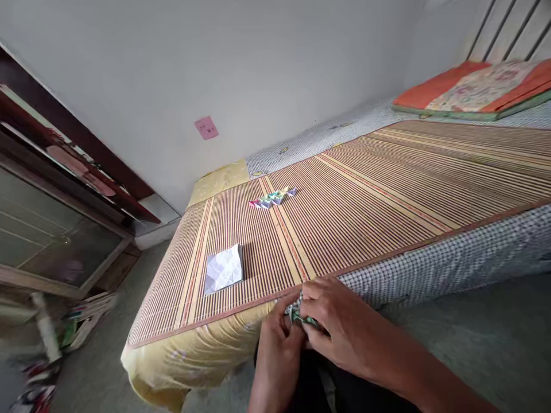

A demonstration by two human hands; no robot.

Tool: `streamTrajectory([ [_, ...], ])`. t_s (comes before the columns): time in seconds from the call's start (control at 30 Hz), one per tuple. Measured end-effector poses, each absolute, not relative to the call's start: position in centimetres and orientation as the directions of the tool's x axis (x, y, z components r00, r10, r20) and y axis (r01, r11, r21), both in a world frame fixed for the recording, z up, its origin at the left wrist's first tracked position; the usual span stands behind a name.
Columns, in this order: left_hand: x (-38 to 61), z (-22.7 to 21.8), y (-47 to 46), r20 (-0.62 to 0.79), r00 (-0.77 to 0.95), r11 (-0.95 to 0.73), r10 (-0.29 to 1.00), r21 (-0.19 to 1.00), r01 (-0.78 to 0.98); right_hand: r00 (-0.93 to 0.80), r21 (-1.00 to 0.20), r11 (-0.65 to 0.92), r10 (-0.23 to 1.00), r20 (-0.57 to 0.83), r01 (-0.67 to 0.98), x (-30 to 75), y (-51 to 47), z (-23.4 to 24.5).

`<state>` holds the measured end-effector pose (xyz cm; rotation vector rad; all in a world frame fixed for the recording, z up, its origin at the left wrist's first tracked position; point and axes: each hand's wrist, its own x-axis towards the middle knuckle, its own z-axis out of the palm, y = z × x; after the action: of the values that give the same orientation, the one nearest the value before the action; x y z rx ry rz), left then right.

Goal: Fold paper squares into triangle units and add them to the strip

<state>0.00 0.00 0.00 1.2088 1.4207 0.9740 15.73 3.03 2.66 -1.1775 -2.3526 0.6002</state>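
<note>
My left hand (278,338) and my right hand (336,321) meet at the near edge of the bed, fingers pinched together on a small green folded paper piece (297,314). Most of that piece is hidden by my fingers. On the striped bamboo mat (387,189) lies a white creased paper sheet (222,268), to the left of my hands. Farther back sits a row of small coloured folded paper pieces (272,198).
The bed has a yellow sheet corner (193,355) and a checked sheet (451,264) along its side. An orange pillow (473,89) lies at the far right. A pink note (206,127) sticks on the wall. A glass-fronted cabinet (47,229) and floor clutter (51,338) stand at left.
</note>
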Motion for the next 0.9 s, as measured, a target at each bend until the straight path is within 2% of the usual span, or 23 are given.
streamTrajectory([
  [0.2, 0.2, 0.1, 0.2, -0.193, 0.02, 0.19, 0.981, 0.975, 0.114, -0.531, -0.529, 0.532, 0.83, 0.173, 0.661, 15.2, 3.3, 2.8],
  [0.33, 0.5, 0.0, 0.3, -0.153, 0.008, 0.152, 0.988, 0.986, 0.07, -0.517, -0.458, 0.568, 0.82, 0.244, 0.684, 14.4, 3.6, 1.6],
  [0.43, 0.2, -0.5, 0.1, -0.177, 0.018, 0.178, 0.984, 0.982, -0.068, -0.519, -0.443, 0.602, 0.798, 0.307, 0.664, 14.2, 3.9, 0.8],
  [0.6, -0.8, -0.9, -0.1, -0.319, 0.078, 0.32, 0.945, 0.84, -0.438, -0.526, -0.424, 0.635, 0.772, 0.356, 0.645, 14.7, 4.1, 0.5],
  [0.8, -0.1, -0.4, 0.1, -0.372, 0.103, 0.35, 0.923, 0.694, -0.629, -0.531, -0.386, 0.703, 0.707, 0.467, 0.597, 14.6, 3.8, 0.5],
  [0.9, 1.2, -0.6, 0.1, -0.444, 0.074, 0.354, 0.893, 0.593, -0.723, -0.532, -0.37, 0.7, 0.709, 0.463, 0.611, 14.3, 3.8, 0.2],
])
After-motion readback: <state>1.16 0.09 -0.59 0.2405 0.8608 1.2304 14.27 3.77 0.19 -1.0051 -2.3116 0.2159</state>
